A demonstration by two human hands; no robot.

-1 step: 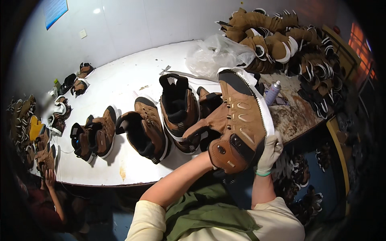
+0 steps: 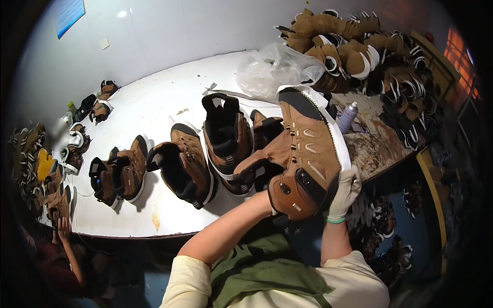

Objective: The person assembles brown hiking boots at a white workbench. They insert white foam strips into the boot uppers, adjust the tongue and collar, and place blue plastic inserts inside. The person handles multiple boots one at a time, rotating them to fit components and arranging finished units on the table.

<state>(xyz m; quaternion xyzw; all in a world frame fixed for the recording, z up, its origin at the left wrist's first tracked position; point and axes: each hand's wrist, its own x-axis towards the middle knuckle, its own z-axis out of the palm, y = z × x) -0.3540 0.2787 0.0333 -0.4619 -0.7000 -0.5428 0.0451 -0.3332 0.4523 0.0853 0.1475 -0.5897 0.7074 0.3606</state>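
Observation:
A brown and black high-top shoe (image 2: 308, 149) is held tilted above the table's front edge, its toe pointing away from me. A white strip (image 2: 336, 141) with dark stitching along it runs round the sole edge. My left forearm reaches up to the shoe's heel and ankle end; my left hand (image 2: 264, 201) is mostly hidden behind or inside it, fingers out of sight. My right hand (image 2: 345, 195), in a pale glove with a green cuff, has its fingers curled closed against the white edge near the heel. Several similar shoes (image 2: 185, 164) stand just left of it.
The white table (image 2: 154, 92) carries a crumpled clear plastic bag (image 2: 277, 66), a spray can (image 2: 348, 117) and a heap of brown shoe uppers (image 2: 349, 51). More shoes (image 2: 385, 215) lie below at right. Another person's hand (image 2: 64, 228) touches a shoe at far left.

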